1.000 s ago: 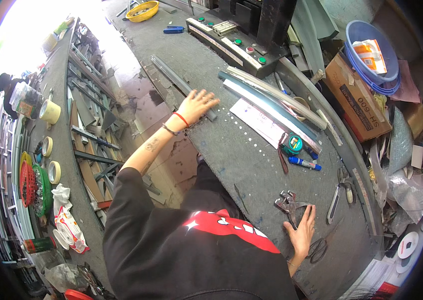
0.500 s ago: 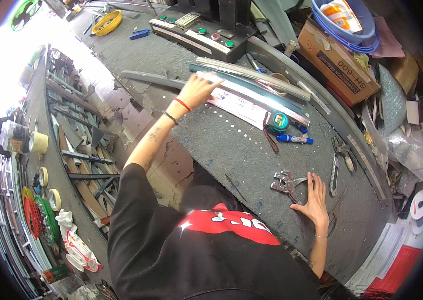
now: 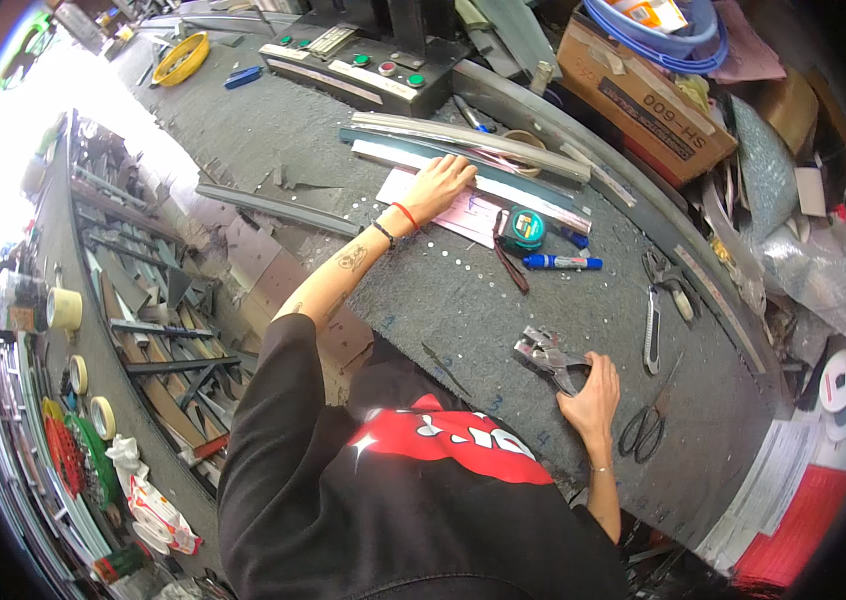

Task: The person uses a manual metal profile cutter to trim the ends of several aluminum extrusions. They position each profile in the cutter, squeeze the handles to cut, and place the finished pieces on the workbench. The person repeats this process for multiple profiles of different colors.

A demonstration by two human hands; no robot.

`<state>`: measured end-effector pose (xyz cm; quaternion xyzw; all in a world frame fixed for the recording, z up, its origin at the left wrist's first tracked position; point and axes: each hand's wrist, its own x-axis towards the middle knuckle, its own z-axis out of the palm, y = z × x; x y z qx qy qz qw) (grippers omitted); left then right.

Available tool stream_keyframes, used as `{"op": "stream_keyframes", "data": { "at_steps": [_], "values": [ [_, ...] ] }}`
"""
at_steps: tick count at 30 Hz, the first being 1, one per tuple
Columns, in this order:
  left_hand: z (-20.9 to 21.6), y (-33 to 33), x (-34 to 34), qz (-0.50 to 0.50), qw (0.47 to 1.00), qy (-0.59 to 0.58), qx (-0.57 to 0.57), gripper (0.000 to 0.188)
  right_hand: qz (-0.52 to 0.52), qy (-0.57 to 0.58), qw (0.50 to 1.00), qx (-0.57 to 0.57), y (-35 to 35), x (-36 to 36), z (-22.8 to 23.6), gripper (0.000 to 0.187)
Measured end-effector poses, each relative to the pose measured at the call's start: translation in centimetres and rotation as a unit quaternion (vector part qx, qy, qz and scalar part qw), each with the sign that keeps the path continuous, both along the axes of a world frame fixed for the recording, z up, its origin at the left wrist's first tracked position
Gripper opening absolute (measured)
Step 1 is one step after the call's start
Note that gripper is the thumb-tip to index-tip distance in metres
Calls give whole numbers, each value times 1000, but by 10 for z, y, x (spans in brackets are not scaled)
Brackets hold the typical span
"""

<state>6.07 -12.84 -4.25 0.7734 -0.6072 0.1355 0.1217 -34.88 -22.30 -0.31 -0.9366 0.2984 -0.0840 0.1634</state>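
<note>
My left hand [image 3: 438, 192] reaches across the pink paper-covered piece [image 3: 471, 218], its fingers curled over a shiny metal strip [image 3: 533, 200]. Closed round the handles of a pair of metal pliers [image 3: 546, 352] with a wide, blocky head is my right hand [image 3: 593, 397]; the palm hides the handle ends. A teal tape measure [image 3: 523, 228] with a brown strap sits by the paper's right end. Just in front of it lies a blue marker [image 3: 563, 262]. To the right of the pliers are a utility knife [image 3: 652, 330] and black scissors [image 3: 642, 433].
Behind the strips stands a machine base with green and red buttons [image 3: 363, 75]. A raised rail [image 3: 633, 215] curves along the bench's far side, with a cardboard box [image 3: 638, 100] beyond. A long grey profile [image 3: 278, 208] sticks out past the bench's left edge. Another cutter [image 3: 670, 285] lies near the rail.
My right hand has closed round the pliers' handles and turned them slightly. My left hand has slid rightward along the strip, away from its left end. The whole view has shifted.
</note>
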Motion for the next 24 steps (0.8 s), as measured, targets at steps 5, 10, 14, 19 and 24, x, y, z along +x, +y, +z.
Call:
{"op": "stream_keyframes", "data": {
  "at_steps": [5,10,14,19,24],
  "values": [
    [25,65,20,28,996,-88,16,36,-98,-172,961,194,-6,-16,-15,64],
    [33,216,60,313,883,-182,298,47,-114,-242,933,239,-14,-25,-26,64],
    [13,273,75,319,895,-161,268,38,-123,-248,950,145,-7,-6,-35,63],
    [22,279,92,195,915,-223,273,29,-99,-232,967,41,0,11,-33,59],
    [53,261,136,229,912,-288,183,39,-96,-228,969,18,1,14,-30,60]
  ]
}}
